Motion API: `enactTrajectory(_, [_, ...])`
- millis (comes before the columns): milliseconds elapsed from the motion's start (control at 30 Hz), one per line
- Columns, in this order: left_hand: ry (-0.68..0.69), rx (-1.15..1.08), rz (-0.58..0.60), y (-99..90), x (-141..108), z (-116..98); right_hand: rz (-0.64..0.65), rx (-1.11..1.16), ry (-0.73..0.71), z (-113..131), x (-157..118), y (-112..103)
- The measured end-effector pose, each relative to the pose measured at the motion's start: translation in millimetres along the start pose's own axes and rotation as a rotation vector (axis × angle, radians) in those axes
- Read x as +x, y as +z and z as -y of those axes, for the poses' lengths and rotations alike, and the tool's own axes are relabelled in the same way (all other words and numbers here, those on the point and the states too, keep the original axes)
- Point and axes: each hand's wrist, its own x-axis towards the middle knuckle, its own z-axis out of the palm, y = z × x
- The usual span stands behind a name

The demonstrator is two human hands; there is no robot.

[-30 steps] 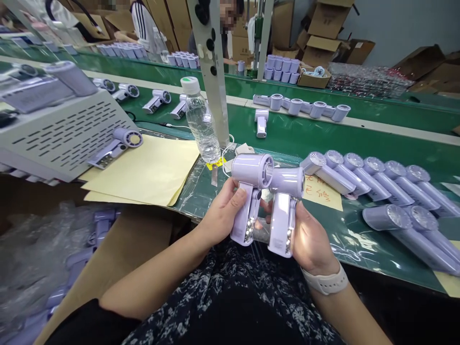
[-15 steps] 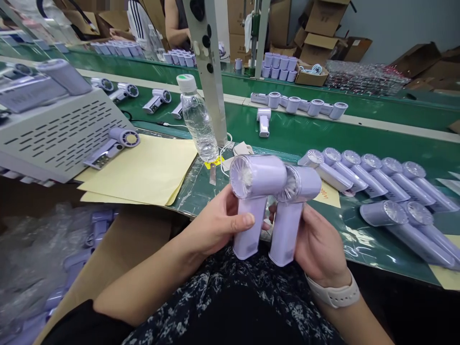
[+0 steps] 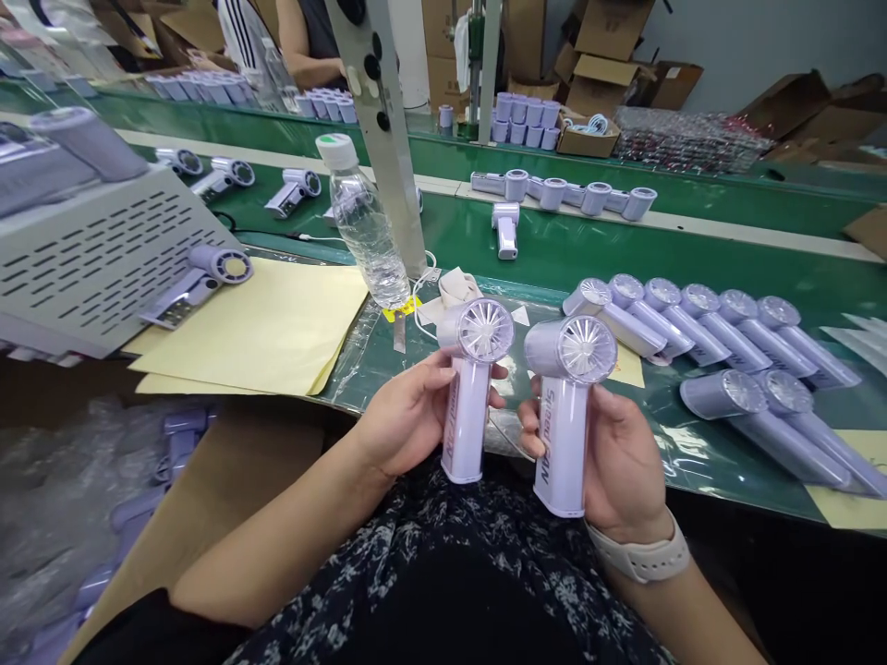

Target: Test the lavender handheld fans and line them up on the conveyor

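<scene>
My left hand point(image 3: 408, 416) is wrapped round the handle of a lilac handheld fan point(image 3: 466, 420), held upright above my lap. A second lilac handheld fan point(image 3: 563, 448) is gripped by its handle in my right hand point(image 3: 624, 457), with lettering along its side. Both round grilles face towards me, and the two fans are a little apart. Beyond them on the green bench lie a white cable and strap point(image 3: 457, 288). To the right, several more lilac fans point(image 3: 699, 323) lie in a row, with two others point(image 3: 735, 397) in front of them.
A water bottle point(image 3: 367, 222) stands by a metal post point(image 3: 392, 139). Yellow sheets point(image 3: 263, 323) lie left, beside a vented grey box point(image 3: 131, 249). Fans point(image 3: 554, 192) sit on the green conveyor behind. Lower left is a carton point(image 3: 228, 517) with bagged fans. Another person point(image 3: 305, 46) is across the line.
Both fans have been turned so their grilles and lettered sides face me, and they have moved apart. The view has shifted slightly.
</scene>
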Motion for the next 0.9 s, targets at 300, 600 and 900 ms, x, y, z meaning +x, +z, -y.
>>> enactTrajectory(300, [0.085, 0.195, 0.000, -4.8, 1.9, 0.7, -0.095, -0.078, -0.115, -2.7, 3.0, -11.7])
enactTrajectory(600, [0.041, 0.273, -0.093, -5.8, 6.5, 7.5, -0.304, -0.215, -0.082, -7.6, 10.2, -6.5])
enactTrajectory(900, [0.474, 0.898, 0.181, -6.7, -5.9, -9.4, 0.047, -0.781, -0.517, 4.1, -10.8, -28.2])
